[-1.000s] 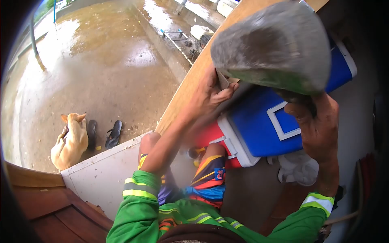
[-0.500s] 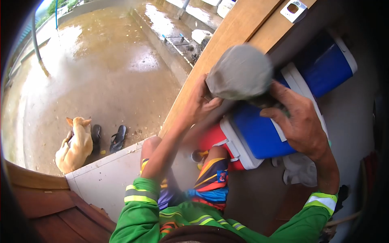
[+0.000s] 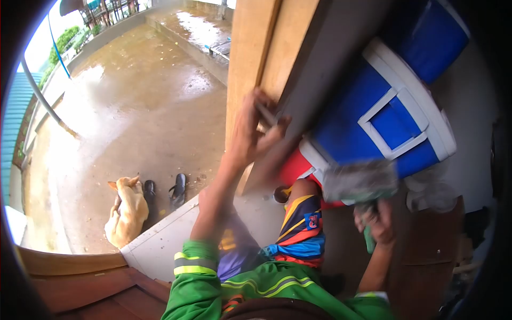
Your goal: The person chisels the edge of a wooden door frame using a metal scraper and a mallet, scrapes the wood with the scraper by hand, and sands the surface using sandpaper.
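My left hand (image 3: 249, 134) is raised against the wooden post (image 3: 250, 48), its fingers pinching a small thin metal piece (image 3: 265, 114) at the post's edge. My right hand (image 3: 376, 221) is low by my knee, closed around the green handle of a heavy grey block-headed tool (image 3: 360, 181), which is blurred. The tool's head hangs in front of the blue cooler (image 3: 373, 117). Both arms wear green sleeves with reflective bands.
A blue and white cooler with a red one (image 3: 290, 165) beside it stands to the right of the post. A white plastic item (image 3: 432, 192) lies below them. A tan dog (image 3: 128, 213) lies by black sandals (image 3: 177, 190) on wet concrete. A white ledge (image 3: 160, 234) runs below.
My right hand has swung the grey tool down from high near the post to beside my knee. My left hand stays on the post, and the view has tilted.
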